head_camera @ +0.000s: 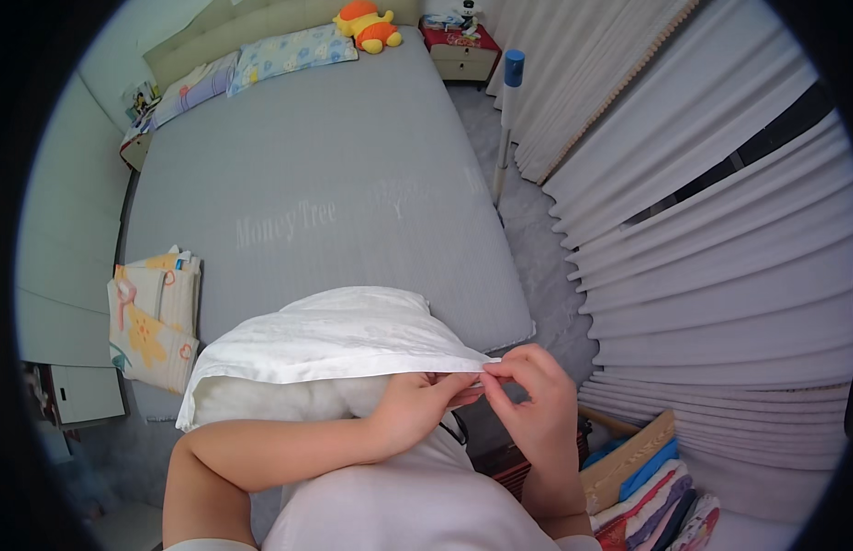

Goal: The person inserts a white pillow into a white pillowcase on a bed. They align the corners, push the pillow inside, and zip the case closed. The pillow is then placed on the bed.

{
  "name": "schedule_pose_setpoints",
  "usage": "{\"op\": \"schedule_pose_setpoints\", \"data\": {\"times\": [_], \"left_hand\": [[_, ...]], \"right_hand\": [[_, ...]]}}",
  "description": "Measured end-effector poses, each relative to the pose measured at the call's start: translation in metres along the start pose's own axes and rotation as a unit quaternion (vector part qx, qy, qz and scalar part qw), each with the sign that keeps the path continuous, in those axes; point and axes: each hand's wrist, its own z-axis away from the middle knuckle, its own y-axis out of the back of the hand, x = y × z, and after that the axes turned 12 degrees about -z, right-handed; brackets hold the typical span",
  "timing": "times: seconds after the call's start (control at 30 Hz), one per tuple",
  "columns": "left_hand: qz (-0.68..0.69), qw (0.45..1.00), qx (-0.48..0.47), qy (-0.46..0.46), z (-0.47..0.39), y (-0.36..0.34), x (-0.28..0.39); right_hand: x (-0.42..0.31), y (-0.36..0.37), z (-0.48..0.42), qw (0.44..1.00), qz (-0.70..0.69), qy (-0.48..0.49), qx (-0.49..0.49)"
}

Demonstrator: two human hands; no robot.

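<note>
A white pillowcase (344,337) lies across the near end of the bed, its open edge facing me. Inside the opening shows a white pillow (282,403). My left hand (423,406) reaches across my body to the case's right corner, thumb over the fingers, with some fingertips hidden by the hem. At that same corner my right hand (537,399) pinches the hem between thumb and fingers. Both hands nearly touch there.
A grey mattress (316,158) bears writing. On its left lies a folded patterned blanket (154,317); pillows (296,55) and a plush toy (368,26) rest at the headboard. Right are a blue-topped pole (512,89), curtains (674,289) and folded textiles (654,496) beside a wooden board (629,458).
</note>
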Motion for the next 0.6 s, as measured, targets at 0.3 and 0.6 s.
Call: {"op": "schedule_pose_setpoints", "data": {"times": [0.3,0.6], "left_hand": [[-0.001,1.000,-0.023,0.011,0.003,0.005,0.000],[-0.040,0.999,-0.033,0.002,0.007,0.009,0.005]], "right_hand": [[0.006,0.000,-0.004,1.000,-0.018,0.012,-0.007],[0.011,-0.006,0.000,0.970,-0.225,-0.093,-0.023]]}}
